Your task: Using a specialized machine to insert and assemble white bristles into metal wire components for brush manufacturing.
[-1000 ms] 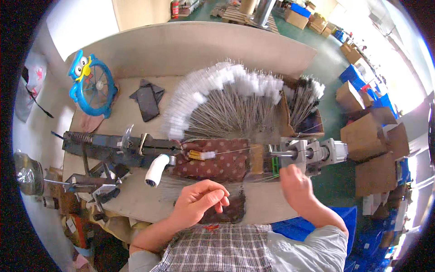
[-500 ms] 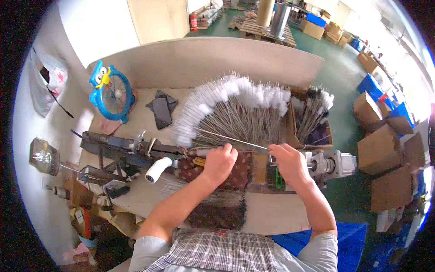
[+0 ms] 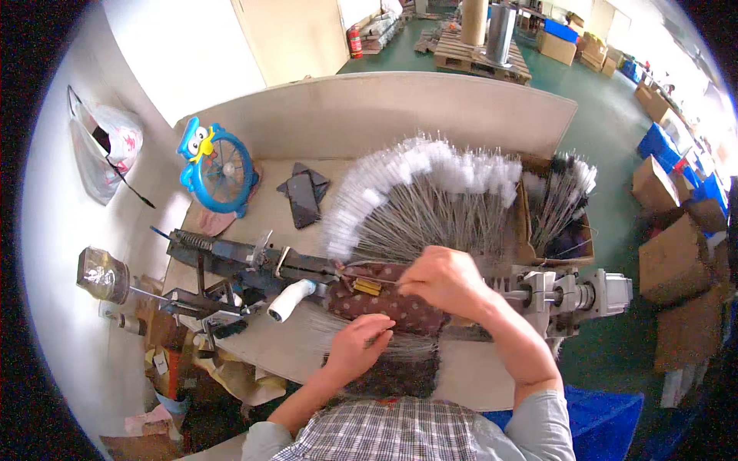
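Note:
My right hand is over the bench machine, its fingers pinched on a thin metal rod. The rod points left toward the machine's dark clamp end. Lower and to the left, my left hand is held with its fingers curled beside a bunch of fine loose wires. What it grips, if anything, is too small to make out. A dark red patterned cloth lies under and between my hands, with a small yellow piece near the rod.
Behind the machine fans a large pile of white-tipped wire brushes. A cardboard box holds more brushes at right. A phone, blue toy-like wheel, white nozzle and grey motor are nearby. A low panel edges the bench.
My right hand has moved left along the machine, bringing the rod down to it. My left hand has dropped away from the machine toward the loose wires. The view has shifted slightly.

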Demonstrator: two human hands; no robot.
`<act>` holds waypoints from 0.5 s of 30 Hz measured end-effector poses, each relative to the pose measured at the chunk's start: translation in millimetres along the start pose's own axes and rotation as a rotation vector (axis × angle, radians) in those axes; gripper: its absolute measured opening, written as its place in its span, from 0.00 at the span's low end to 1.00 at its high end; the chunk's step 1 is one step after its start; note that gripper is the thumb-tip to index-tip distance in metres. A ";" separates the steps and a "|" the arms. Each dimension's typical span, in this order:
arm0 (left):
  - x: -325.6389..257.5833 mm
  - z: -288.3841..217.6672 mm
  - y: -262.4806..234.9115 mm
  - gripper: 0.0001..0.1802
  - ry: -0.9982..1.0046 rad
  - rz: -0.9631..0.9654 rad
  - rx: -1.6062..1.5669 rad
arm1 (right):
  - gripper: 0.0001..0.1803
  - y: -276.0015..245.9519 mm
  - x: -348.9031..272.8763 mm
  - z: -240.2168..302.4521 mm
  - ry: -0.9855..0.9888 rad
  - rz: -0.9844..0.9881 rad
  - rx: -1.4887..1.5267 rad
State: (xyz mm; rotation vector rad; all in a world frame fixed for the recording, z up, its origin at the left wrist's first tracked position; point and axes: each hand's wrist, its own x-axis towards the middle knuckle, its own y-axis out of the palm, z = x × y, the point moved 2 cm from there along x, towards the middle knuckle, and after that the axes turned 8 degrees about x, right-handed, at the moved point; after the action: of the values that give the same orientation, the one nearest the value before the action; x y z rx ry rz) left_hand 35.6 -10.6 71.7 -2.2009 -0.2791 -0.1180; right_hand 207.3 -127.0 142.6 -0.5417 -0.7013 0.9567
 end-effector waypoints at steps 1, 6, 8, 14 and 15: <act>-3.7 7.7 0.7 0.12 -0.085 -0.023 -0.127 | 0.06 13.3 8.8 1.7 -0.026 -0.005 -0.008; -21.4 50.2 -7.3 0.11 -0.547 -0.029 -0.597 | 0.05 56.7 35.1 2.5 -0.088 -0.015 -0.067; -22.1 54.8 -18.2 0.12 -0.627 -0.159 -0.891 | 0.05 60.2 36.2 10.0 -0.086 -0.004 -0.074; 11.1 21.9 -13.5 0.13 -0.598 -0.256 -1.285 | 0.04 58.6 33.2 32.6 -0.004 0.091 -0.066; 15.7 20.6 -8.8 0.12 -0.567 -0.340 -1.357 | 0.03 59.6 31.9 32.5 -0.046 0.077 -0.108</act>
State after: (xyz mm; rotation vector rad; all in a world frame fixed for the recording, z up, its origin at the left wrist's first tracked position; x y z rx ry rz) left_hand 48.3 13.5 69.0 -3.4742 -1.1543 0.2131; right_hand 163.2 -67.2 132.3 -0.6468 -0.7815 1.0093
